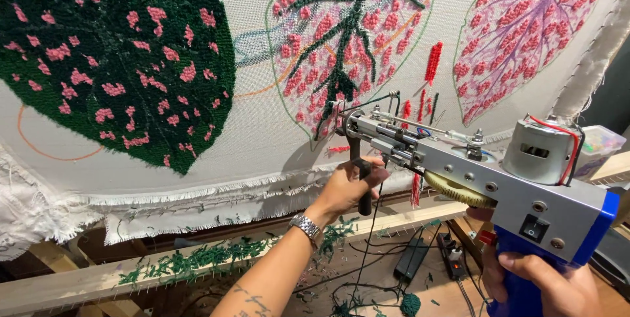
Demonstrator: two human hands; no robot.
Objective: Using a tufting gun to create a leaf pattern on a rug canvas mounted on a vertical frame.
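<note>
Against cloth (262, 140), tufting gun (472, 166) nose pointing up-left.

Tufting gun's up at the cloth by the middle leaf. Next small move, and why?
Probably ease the needle tip flat against the cloth at the lower edge of the middle leaf. The left hand holds the black front handle, the right hand holds the blue grip, and the tufting gun already points there, where bare cloth shows beside the pink loops.
</note>
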